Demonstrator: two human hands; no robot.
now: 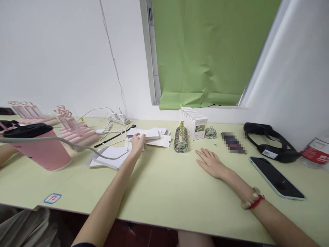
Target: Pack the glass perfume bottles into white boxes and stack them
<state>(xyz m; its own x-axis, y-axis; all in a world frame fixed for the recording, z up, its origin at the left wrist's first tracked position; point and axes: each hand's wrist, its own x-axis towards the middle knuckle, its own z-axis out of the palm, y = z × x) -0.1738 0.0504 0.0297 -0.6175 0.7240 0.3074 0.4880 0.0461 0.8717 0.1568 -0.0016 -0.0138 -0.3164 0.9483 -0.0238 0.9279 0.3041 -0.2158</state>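
Note:
My left hand point(138, 143) is closed around the near end of a flat white carton point(151, 134), with more unfolded white cartons point(162, 141) under and beside it. White card sheets or boxes point(110, 157) lie just left of that hand. Flat on the table, palm down with fingers spread, rests my right hand point(210, 162), holding nothing. Between the hands stands a row of glass perfume bottles point(181, 144) with yellowish necks. Behind them several upright white boxes point(199, 128) stand in a row, the front one printed with a green picture. A round glass bottle point(210, 132) sits beside the boxes.
At right lie a phone point(277, 177), a black headset point(272, 144) and a red-labelled bottle point(315, 152). A pink cup point(43, 151), pink tubes point(77, 135), cables and a power strip point(119, 120) occupy the left. Another person's arm point(7, 153) shows at the left edge.

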